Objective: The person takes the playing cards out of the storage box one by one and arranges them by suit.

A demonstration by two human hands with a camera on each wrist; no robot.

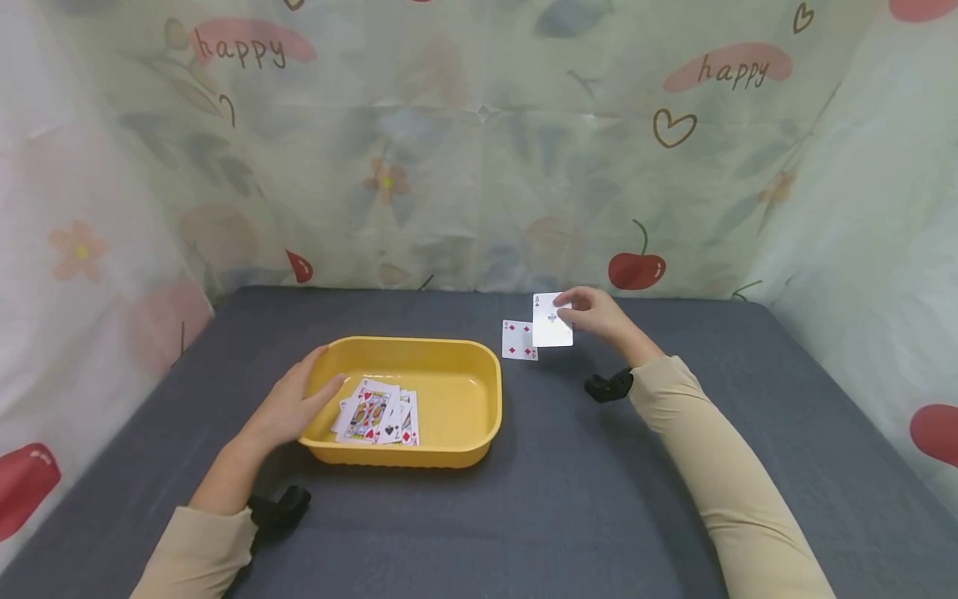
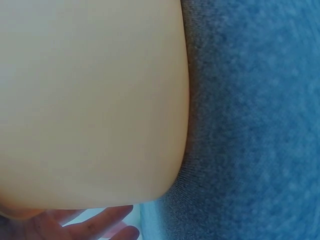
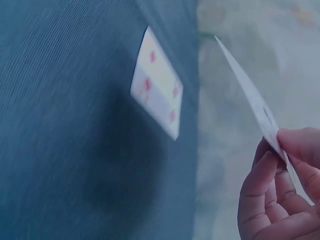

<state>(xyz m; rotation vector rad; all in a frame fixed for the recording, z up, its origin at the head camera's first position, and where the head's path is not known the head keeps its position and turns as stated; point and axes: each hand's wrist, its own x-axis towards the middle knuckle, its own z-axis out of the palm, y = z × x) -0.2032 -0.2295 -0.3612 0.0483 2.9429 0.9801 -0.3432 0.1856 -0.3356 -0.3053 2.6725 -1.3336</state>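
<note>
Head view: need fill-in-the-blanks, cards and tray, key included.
1. The right hand pinches a card bearing the letter ____.
2. A second card, lying on the table, shows the suit of ____.
3. The tray holding several cards is coloured ____.
4. The hand nearest the tray is the ____ one.

Missing words: A; diamonds; yellow; left

Left forearm [image 1: 198, 545]: sleeved, angled up from the lower left
Left grip [image 1: 288, 406]: fingers extended, thumb spread apart
Right forearm [image 1: 737, 495]: sleeved, slanting inward, reaching farther forward
Right grip [image 1: 596, 316]: raised, thumb and fingertip pinching, fingers bent
</note>
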